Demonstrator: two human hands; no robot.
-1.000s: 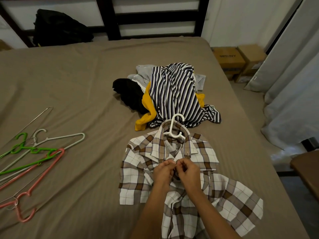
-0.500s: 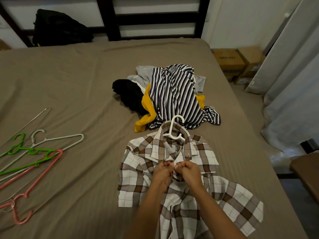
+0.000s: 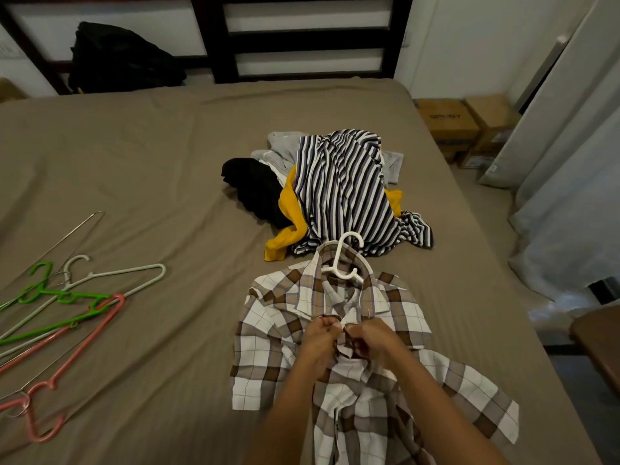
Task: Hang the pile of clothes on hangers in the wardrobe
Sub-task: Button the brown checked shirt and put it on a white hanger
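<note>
Just below the collar of the checked shirt (image 3: 268, 330), your two hands meet at the front opening. Your left hand (image 3: 320, 340) pinches one edge of the placket between thumb and curled fingers, and your right hand (image 3: 375, 340) pinches the opposite edge. A narrow strip of cloth shows between them.

Over the past second almost nothing has shifted. Both hands stay at the same spot on the shirt, and only the fingers have worked a little while the cloth beneath them has bunched slightly. You are probably still doing up the top button. The fingers hide it, so you cannot tell yet whether it is through its hole.

The shirt lies flat on the bed (image 3: 134, 162), already threaded on a white hanger (image 3: 339, 260) whose hook pokes out past the collar. Just beyond that hook sits the pile of clothes (image 3: 339, 189), with a striped piece on top of yellow, black and grey ones, all untouched. Well off to the left of the shirt lie the spare hangers (image 3: 67, 297), green, pink, white and wire, where they lay a second ago.

This looks like an early stage of the task: one garment is nearly ready to carry to the wardrobe, which is not in view, and the rest are still waiting.
</note>
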